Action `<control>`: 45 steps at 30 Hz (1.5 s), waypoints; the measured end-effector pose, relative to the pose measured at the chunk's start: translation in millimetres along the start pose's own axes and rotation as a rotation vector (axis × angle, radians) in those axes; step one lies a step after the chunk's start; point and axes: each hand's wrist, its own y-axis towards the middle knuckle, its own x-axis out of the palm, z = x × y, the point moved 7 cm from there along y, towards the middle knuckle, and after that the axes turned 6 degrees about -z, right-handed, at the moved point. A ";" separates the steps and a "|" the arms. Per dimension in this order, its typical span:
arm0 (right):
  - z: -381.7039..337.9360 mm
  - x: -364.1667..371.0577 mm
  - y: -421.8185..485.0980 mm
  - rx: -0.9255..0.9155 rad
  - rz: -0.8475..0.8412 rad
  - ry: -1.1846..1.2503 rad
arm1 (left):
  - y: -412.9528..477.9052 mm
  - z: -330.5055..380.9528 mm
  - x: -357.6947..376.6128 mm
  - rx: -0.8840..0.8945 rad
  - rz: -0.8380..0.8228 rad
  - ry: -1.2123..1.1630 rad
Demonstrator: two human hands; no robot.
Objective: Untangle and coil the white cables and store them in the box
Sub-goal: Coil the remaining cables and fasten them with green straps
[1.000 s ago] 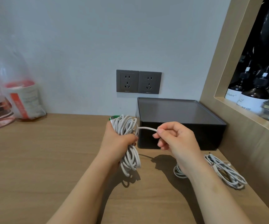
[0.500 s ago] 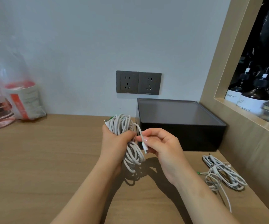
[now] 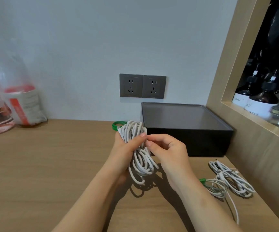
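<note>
My left hand point(image 3: 127, 148) grips the coil point(image 3: 140, 159) above the counter point(image 3: 51, 164); right hand point(image 3: 167, 149) pinches a strand at its waist. I'd tuck it snug — box point(image 3: 185, 141) at 1 o'clock, tangle point(image 3: 227, 180) at 4.

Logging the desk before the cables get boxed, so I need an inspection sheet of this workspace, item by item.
Surface: wooden desk, plain grain.
Job's things: coiled white cable held above the desk; black box against the wall, top looks closed.
Clutter: plastic bag at far left; green ring behind the coil.
Grips: left hand grips the coil's middle; right hand pinches a strand there.
Cables: loose white cables lie at right, green tie among them, one strand trailing near.
Surroundings: two wall sockets; niche with dark bottles.
</note>
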 end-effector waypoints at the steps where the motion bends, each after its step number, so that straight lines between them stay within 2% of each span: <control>1: -2.0 1.7 -1.1 -0.030 -0.002 -0.038 | 0.0 0.2 0.1 0.004 -0.005 -0.008; 6: -4.7 7.7 -1.9 -0.090 0.013 -0.252 | 0.0 2.7 -2.0 0.063 0.012 -0.001; 13: 8.2 9.5 -2.3 0.052 0.018 0.057 | 4.6 -0.2 -15.2 0.091 0.196 -0.002; 18: 14.2 48.3 -9.2 0.089 -0.245 -0.034 | 3.0 4.1 -27.5 0.114 0.260 0.010; 22: 9.2 67.2 -8.2 0.119 -0.307 -0.135 | -1.6 8.8 -47.2 0.112 0.329 -0.026; 27: 25.3 72.5 32.4 0.149 -0.166 -0.333 | -3.1 23.1 -101.3 0.113 0.432 0.039; 31: 61.6 91.3 79.6 0.181 -0.120 -0.529 | 14.8 24.6 -116.7 0.108 0.398 0.169; 34: 74.1 98.1 112.6 0.116 -0.034 -0.656 | 38.6 24.4 -125.3 0.116 0.375 0.184; 39: 85.5 109.2 157.1 0.109 -0.030 -0.944 | 64.3 24.3 -131.8 0.112 0.292 0.183; 42: 81.8 108.8 158.6 0.062 0.011 -0.934 | 67.2 25.3 -131.2 0.090 0.258 0.160; 45: 64.3 108.0 127.5 -0.048 0.026 -0.720 | 59.3 28.6 -127.5 0.099 0.248 0.171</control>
